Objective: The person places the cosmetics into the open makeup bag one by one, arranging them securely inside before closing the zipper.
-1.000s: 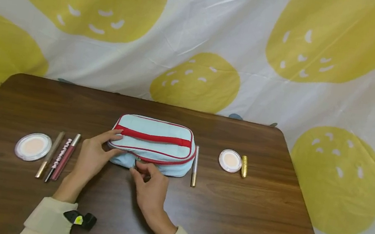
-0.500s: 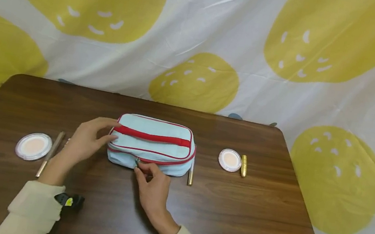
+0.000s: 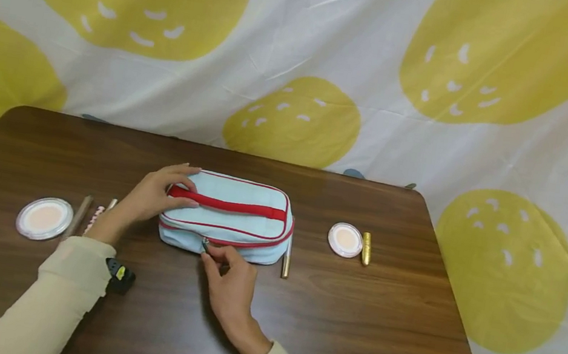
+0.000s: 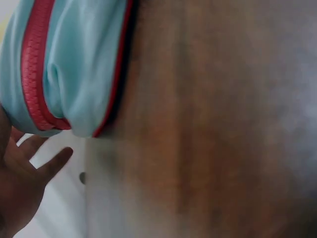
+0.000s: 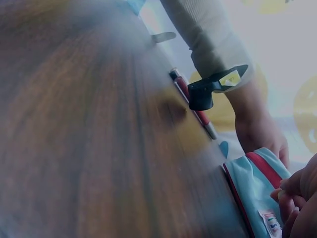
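Observation:
A light-blue cosmetic bag (image 3: 238, 188) with red piping and a red strap handle (image 3: 235, 206) sits mid-table. My left hand (image 3: 157, 192) rests on its left end, fingers spread over the top and thumb by the strap. In the left wrist view, extended fingers (image 4: 55, 163) show beyond the bag's end, beside the red zipper (image 4: 32, 64). At the front of the bag, my right hand (image 3: 233, 289) pinches the metal zipper pull (image 3: 205, 244) between thumb and index finger. The right wrist view shows that hand close against the bag's front, over a small label (image 5: 270, 223).
Left on the wooden table (image 3: 347, 345) lie a round compact (image 3: 44, 219), a brown tube (image 3: 78, 215) and a pink-patterned pencil (image 3: 94, 218), partly behind the left arm. Right of the bag lie a silver-and-gold tube (image 3: 286, 263), another round compact (image 3: 345, 240) and a gold lipstick-like tube (image 3: 366, 249).
My left hand has lifted from the bag's front-left corner and shifted back onto its top by the strap. The right hand keeps pinching the zipper pull, almost unmoved.

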Motion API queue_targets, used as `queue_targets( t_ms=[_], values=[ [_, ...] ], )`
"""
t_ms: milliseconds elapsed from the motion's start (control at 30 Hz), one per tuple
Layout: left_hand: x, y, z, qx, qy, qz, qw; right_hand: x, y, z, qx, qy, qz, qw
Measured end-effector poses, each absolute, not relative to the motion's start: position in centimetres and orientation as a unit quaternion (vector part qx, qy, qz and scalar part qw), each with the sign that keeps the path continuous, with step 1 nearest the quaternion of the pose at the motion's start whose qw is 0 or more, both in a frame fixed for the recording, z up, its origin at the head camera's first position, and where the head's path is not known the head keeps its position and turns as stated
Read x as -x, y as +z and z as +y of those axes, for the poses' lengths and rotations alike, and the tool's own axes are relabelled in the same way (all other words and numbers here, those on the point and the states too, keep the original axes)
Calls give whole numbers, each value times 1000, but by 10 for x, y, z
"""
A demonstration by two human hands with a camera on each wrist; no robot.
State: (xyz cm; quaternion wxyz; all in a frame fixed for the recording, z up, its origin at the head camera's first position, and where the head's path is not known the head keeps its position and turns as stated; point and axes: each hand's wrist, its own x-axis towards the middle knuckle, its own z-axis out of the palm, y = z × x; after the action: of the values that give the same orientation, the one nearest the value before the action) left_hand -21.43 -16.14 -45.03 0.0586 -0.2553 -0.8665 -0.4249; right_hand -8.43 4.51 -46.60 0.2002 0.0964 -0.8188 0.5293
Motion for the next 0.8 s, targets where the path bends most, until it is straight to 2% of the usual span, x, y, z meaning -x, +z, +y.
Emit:
queue_targets(
  t_ms=[133,433,800],
  values=[
    [208,-457,-155,209,-457,-860,87,82,-465,45,-100,524,-823,197],
    [193,-463,-134,91,-492,-846,186,80,-465,38,-116,530,-815,204],
    [177,-460,-123,-19,-504,-827,248,74,-465,24,-148,515,-819,205]
  ],
)
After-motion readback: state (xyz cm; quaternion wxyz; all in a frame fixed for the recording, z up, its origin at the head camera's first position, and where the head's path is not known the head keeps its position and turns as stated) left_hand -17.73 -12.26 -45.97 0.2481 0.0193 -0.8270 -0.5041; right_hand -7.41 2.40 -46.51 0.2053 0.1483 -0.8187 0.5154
